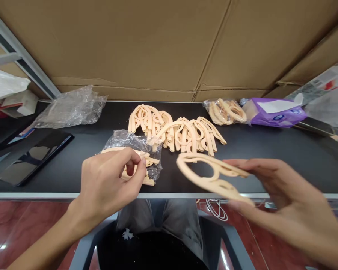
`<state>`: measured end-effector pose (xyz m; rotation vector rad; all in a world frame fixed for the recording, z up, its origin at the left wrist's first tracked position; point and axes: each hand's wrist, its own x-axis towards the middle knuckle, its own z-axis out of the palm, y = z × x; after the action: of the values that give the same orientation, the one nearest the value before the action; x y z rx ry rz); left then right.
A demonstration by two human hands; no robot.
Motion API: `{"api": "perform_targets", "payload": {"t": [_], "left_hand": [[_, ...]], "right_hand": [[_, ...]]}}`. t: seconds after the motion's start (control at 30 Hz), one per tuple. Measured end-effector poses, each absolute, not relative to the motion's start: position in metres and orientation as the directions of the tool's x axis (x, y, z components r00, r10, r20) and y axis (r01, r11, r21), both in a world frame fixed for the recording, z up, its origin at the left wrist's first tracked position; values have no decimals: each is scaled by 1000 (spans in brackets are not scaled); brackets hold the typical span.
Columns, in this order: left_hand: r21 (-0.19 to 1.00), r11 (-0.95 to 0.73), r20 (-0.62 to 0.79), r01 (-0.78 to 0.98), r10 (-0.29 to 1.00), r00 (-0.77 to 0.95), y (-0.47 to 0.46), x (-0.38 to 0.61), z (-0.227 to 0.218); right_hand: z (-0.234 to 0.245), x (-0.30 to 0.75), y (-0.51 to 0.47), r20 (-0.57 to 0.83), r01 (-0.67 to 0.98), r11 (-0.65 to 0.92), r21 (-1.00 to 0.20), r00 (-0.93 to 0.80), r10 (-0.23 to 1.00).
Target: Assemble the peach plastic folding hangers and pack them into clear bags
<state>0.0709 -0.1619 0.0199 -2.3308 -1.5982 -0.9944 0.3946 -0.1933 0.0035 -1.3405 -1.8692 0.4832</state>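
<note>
One arched pale wooden piece clamped in right hand's grip, one clear plastic bag under left hand, fingertips together

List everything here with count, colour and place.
Table: one, black, centre
Loose pieces: several, cream, centre
Held piece: one, cream, front right
Front bag: one, clear, with pieces, left
Rear bag: one, clear, back left
Filled bag: one, clear, back right
Tissue pack: one, purple, back right
Plastic: uncounted, clear, far right
Frame: one, silver, left
Phone: one, black, left
Cardboard: several panels, brown, behind
Cable: uncounted, white, below
Floor: one, red, below
Chair: one, grey, bottom
Scrap: one, white, bottom
Legs: two, grey-trousered, bottom
Left hand: one, bare, front left
Right hand: one, bare, front right
</note>
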Motion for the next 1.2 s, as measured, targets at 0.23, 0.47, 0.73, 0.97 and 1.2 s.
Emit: {"api": "perform_targets", "payload": {"t": [0.23, 0.47, 0.73, 0.97, 1.2], "left_hand": [[216, -401, 592, 890, 779, 207, -164, 75, 18], [273, -509, 654, 816, 720, 230, -169, 55, 11], [481, -140, 521, 865, 840, -153, -160, -23, -11], [547, -130, 340, 827, 937, -78, -152, -29, -34], [455, -177, 310, 873, 950, 31, -155, -29, -35]], "right_hand": [[-22, 282, -153, 550, 514, 705, -488, -446, 706], [-32, 292, -148, 553, 591, 675, -442, -413, 724], [-43, 355, -161, 526, 758, 518, -395, -276, 805], [-37, 388, -148, 557, 863, 326, -386, -63, 828], [-50, 429, -109, 370, 915, 34, -403, 129, 920]]}}
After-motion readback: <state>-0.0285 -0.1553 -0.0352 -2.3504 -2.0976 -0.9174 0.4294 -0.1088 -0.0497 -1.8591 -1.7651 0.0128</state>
